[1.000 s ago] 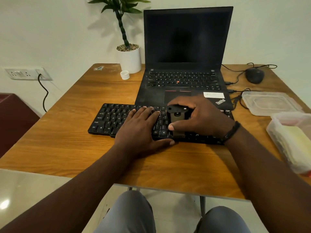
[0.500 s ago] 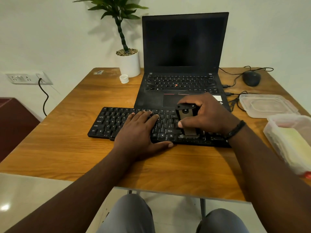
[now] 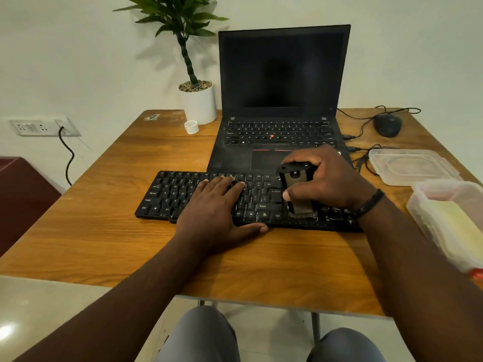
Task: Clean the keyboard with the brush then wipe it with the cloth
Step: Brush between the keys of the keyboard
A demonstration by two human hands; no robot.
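The left hand [image 3: 214, 207] lies flat on the middle of the keyboard [image 3: 183, 194], fingers straight over the keys and thumb stretched along the front edge, pinning it to the table [image 3: 117, 231]. The right hand [image 3: 329, 184] is curled round the brush [image 3: 296, 189], thumb on its near face and fingers wrapped behind, holding it upright with the bristles down on the keys at the right end of the board.

The keyboard sits crosswise on the table, just in front of the open laptop [image 3: 282, 100]. It looks thin, light and rigid, the sort that would skate on smooth wood under a sideways stroke, so the flat holding hand seems a sensible way to steady it. The keycaps are shallow and can probably pop off if levered, so light strokes along the rows appear safer than digging in.

The brush is a short, blocky thing with a hard body and a dark cap on top; only the low fringe of bristles looks soft. Taking it by the body, as here, gives good control of tilt and pressure.

No cloth is plainly visible. The open plastic box [image 3: 449, 220] at the right edge holds something pale yellow that may be it, though I cannot tell. The box lid [image 3: 410, 165] lies beside it. If it is cloth, it should be limp and easy to pinch by a corner.
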